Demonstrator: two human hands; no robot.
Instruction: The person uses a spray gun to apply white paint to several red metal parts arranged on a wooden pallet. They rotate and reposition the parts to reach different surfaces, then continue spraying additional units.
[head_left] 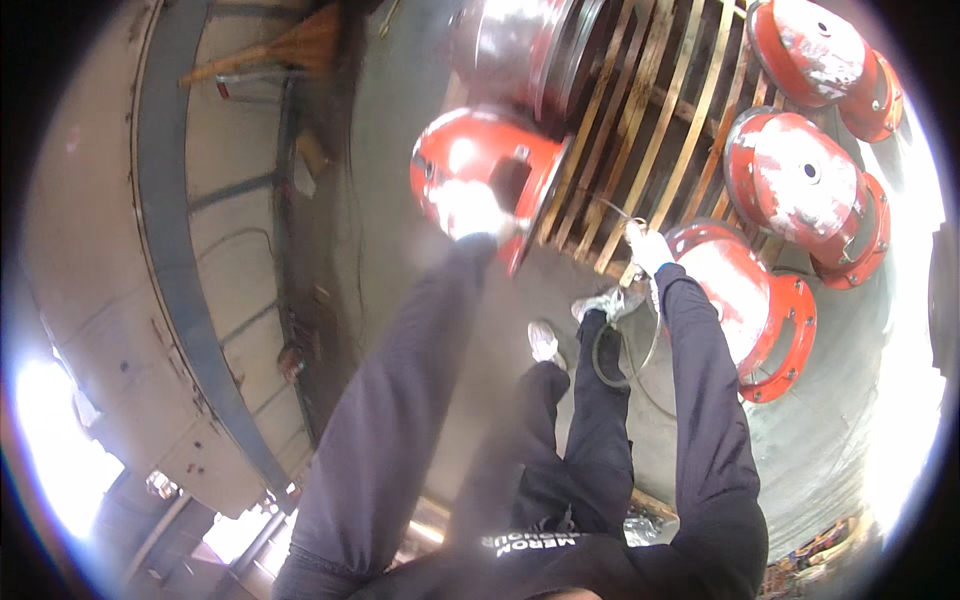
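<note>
Two hands, seemingly in pale gloves, are at work among red metal housings: the left hand (472,212) is at the near side of a domed red housing (450,150), at the near left edge of a rack of wooden slats (640,110), its fingers so lost in glare and blur that their grip cannot be told. The right hand (652,250), farther right, has its fingers closed around a slim tool (620,211), whose thin tip points far and left; a pale hose (603,370) loops below it, near the shoes. The housing looks like thick cast metal, likely heavy and rigid, unlikely to dent, its smooth painted dome perhaps slippery under a glove. Its right-hand rim (545,190) would seem the surest hold, ideally with both hands on opposite sides. The tool appears light, best held by its body, clear of the tip, with the bendable hose left slack.
</note>
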